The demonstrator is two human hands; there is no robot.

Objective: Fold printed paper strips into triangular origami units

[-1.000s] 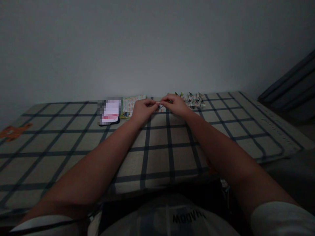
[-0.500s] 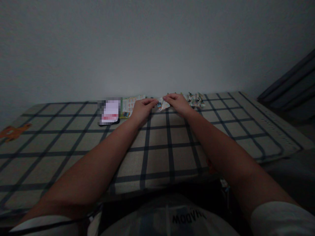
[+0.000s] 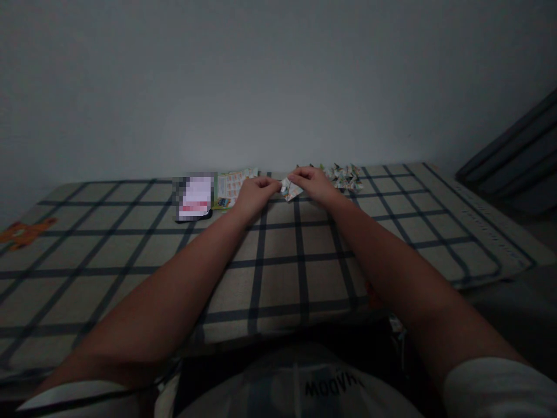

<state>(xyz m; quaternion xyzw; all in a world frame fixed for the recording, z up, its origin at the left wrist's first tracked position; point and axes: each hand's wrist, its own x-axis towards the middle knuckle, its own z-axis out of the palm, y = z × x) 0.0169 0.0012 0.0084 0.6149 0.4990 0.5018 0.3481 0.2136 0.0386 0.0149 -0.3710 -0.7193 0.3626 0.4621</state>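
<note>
A small folded piece of printed paper (image 3: 293, 191), mostly white, is held between my hands just above the far part of the table. My left hand (image 3: 256, 193) pinches its left corner with thumb and fingertips. On the other side, my right hand (image 3: 314, 181) grips the paper's upper right edge, fingers closed. Several small folded paper shapes (image 3: 347, 176) with pointed tips stand close together to the right of my right hand. Behind my left hand lie printed sheets (image 3: 230, 187) with green edges.
A phone (image 3: 194, 197) with a lit, blurred screen lies left of the sheets. The checked cloth (image 3: 278, 273) covers the table, which meets a grey wall (image 3: 278, 81). An orange shape (image 3: 26, 233) shows at the left, a dark curtain (image 3: 517, 157) at the right.
The paper has turned a little between my fingers and shows more of its white side. Both hands stay in nearly the same place.
</note>
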